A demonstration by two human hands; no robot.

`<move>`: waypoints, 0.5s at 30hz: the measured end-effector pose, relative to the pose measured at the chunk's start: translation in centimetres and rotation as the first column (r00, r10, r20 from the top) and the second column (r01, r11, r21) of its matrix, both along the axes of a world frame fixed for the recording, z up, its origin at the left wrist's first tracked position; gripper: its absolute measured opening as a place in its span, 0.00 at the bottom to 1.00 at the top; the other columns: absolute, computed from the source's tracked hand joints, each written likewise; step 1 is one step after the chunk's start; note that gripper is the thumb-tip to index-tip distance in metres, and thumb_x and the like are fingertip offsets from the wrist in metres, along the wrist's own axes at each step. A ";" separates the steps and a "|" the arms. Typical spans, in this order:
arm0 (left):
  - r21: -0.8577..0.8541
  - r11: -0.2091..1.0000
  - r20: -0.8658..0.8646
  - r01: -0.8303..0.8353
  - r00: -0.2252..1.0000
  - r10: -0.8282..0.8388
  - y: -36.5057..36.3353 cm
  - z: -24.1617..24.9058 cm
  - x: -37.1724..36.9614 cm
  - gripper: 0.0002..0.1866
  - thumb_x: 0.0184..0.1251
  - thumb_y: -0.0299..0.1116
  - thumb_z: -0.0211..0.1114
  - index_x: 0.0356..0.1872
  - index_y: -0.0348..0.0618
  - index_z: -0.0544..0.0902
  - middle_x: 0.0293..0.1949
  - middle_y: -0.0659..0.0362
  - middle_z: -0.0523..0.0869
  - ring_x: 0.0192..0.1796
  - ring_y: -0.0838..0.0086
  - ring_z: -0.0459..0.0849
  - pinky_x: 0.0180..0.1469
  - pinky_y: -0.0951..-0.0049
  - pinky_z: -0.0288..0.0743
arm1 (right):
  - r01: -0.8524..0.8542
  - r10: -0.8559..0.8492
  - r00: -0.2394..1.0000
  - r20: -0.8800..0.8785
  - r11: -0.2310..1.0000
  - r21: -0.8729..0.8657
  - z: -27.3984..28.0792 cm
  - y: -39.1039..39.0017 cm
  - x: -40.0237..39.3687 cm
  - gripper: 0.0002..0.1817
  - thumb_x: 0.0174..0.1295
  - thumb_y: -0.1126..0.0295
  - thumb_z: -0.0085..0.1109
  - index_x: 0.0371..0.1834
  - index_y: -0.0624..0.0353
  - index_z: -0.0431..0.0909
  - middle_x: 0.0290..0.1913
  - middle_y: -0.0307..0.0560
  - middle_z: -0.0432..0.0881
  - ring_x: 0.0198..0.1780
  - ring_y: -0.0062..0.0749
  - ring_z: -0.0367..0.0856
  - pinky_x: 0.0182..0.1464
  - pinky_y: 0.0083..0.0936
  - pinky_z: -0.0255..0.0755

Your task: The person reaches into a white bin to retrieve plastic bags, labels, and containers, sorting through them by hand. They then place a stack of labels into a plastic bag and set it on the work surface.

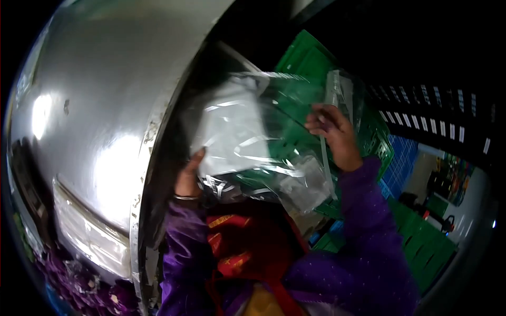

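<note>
A clear plastic bag point(237, 124) with a white sheet or panel showing through it lies before me over a green crate point(303, 58). My left hand point(190, 176), with a bangle at the wrist, is at the bag's lower left edge, the thumb on top and the other fingers hidden. My right hand point(334, 131) has its fingers curled together at the bag's right side, near a thin pale strip; what it pinches is too small to make out. More crumpled clear plastic point(305, 184) hangs below, between the hands.
A shiny metal table point(95, 68) fills the left side, with a stack of clear plastic packets point(89, 226) on it. Purple produce point(84, 279) is at the lower left. Green crates point(421, 237) and a blue crate point(403, 158) stand on the right.
</note>
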State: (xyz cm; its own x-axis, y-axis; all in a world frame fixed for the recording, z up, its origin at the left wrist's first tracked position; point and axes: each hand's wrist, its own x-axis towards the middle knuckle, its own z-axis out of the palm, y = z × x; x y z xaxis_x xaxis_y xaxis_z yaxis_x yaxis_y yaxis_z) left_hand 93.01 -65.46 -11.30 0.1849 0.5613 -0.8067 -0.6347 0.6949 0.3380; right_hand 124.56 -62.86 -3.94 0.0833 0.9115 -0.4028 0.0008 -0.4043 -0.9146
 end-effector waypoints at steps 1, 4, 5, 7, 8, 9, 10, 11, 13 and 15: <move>0.020 0.997 -0.056 -0.071 0.996 0.072 -0.1 -2.8 -1.8 0.22 0.63 0.34 0.60 0.56 0.33 0.73 0.53 0.53 0.79 0.54 0.66 0.77 0.59 0.69 0.69 | 0.005 -0.004 0.999 0.041 0.999 -0.048 0.3 -0.7 1.4 0.13 0.67 0.71 0.47 0.52 0.64 0.71 0.43 0.45 0.79 0.40 0.27 0.80 0.44 0.24 0.73; 0.141 0.985 -0.288 -0.103 0.947 0.141 0.5 -13.7 -10.2 0.22 0.69 0.37 0.53 0.61 0.38 0.70 0.61 0.54 0.72 0.64 0.66 0.68 0.66 0.68 0.60 | 0.085 -0.068 0.990 0.124 0.987 -0.138 0.0 -3.9 5.2 0.11 0.65 0.73 0.49 0.48 0.64 0.74 0.38 0.45 0.80 0.38 0.27 0.80 0.43 0.24 0.74; 0.123 0.980 -0.325 -0.157 0.927 0.189 2.0 -12.3 -10.8 0.22 0.68 0.37 0.54 0.61 0.38 0.70 0.60 0.54 0.72 0.63 0.66 0.68 0.65 0.68 0.61 | 0.100 -0.076 0.986 0.145 0.981 -0.166 -0.1 -5.3 6.1 0.10 0.65 0.74 0.50 0.48 0.64 0.74 0.39 0.45 0.80 0.38 0.27 0.79 0.43 0.24 0.73; 0.157 0.984 -0.488 -0.088 0.859 0.154 3.8 -9.8 -10.6 0.22 0.66 0.35 0.56 0.59 0.38 0.72 0.58 0.55 0.74 0.61 0.67 0.70 0.63 0.69 0.63 | 0.048 -0.001 0.973 0.229 0.978 -0.201 0.2 -8.0 6.0 0.10 0.63 0.76 0.51 0.47 0.63 0.74 0.40 0.44 0.80 0.39 0.27 0.79 0.43 0.23 0.73; 0.177 0.984 -0.554 -0.030 0.823 0.124 4.4 -8.3 -9.6 0.22 0.65 0.34 0.57 0.59 0.38 0.72 0.56 0.56 0.75 0.60 0.68 0.71 0.62 0.70 0.64 | -0.017 0.080 0.954 0.289 0.977 -0.214 0.5 -9.7 5.3 0.10 0.62 0.77 0.52 0.47 0.63 0.74 0.40 0.43 0.80 0.40 0.27 0.79 0.44 0.23 0.73; 0.194 0.981 -0.613 0.029 0.784 0.098 5.0 -6.8 -8.1 0.22 0.64 0.34 0.58 0.58 0.38 0.73 0.55 0.56 0.76 0.58 0.68 0.72 0.62 0.70 0.64 | -0.085 0.162 0.926 0.342 0.970 -0.228 0.8 -11.1 4.6 0.11 0.62 0.78 0.52 0.47 0.63 0.74 0.40 0.43 0.80 0.40 0.26 0.78 0.44 0.23 0.73; 0.211 0.974 -0.663 0.085 0.744 0.079 5.5 -5.2 -6.4 0.22 0.63 0.33 0.59 0.58 0.38 0.74 0.54 0.57 0.76 0.57 0.69 0.73 0.61 0.71 0.65 | -0.105 0.182 0.882 0.435 0.975 -0.195 1.0 -11.9 4.1 0.11 0.61 0.79 0.52 0.47 0.63 0.74 0.41 0.42 0.79 0.41 0.26 0.78 0.44 0.22 0.72; 0.220 0.965 -0.699 0.140 0.713 0.056 5.8 -3.9 -5.2 0.22 0.62 0.32 0.60 0.57 0.38 0.74 0.53 0.57 0.77 0.56 0.69 0.73 0.60 0.71 0.66 | -0.137 0.201 0.832 0.517 0.978 -0.159 1.1 -12.5 3.7 0.11 0.61 0.80 0.52 0.47 0.62 0.74 0.41 0.42 0.79 0.41 0.25 0.77 0.45 0.22 0.72; 0.253 0.942 -0.722 0.222 0.692 0.030 5.9 -2.3 -3.4 0.22 0.59 0.31 0.63 0.56 0.39 0.76 0.51 0.58 0.79 0.54 0.70 0.75 0.58 0.72 0.68 | -0.104 0.136 0.851 0.508 0.990 -0.092 0.6 -11.6 3.3 0.11 0.61 0.80 0.52 0.47 0.62 0.75 0.42 0.41 0.79 0.42 0.24 0.77 0.45 0.21 0.71; 0.323 0.909 -0.645 0.262 0.764 0.009 5.3 -2.5 -3.2 0.23 0.57 0.30 0.65 0.56 0.38 0.75 0.51 0.57 0.79 0.54 0.70 0.75 0.57 0.71 0.68 | 0.042 -0.017 0.945 0.326 0.997 -0.070 0.5 -10.0 3.5 0.12 0.62 0.80 0.51 0.48 0.62 0.75 0.42 0.42 0.80 0.42 0.23 0.77 0.46 0.20 0.71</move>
State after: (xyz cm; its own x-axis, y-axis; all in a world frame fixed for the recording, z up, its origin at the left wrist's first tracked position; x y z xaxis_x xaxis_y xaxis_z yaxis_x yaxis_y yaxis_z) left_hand 89.81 -60.15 -13.85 -0.1869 0.8475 -0.4968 -0.1033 0.4859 0.8679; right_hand 128.03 -72.89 -3.45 0.2474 0.8748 -0.4166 0.2794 -0.4761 -0.8338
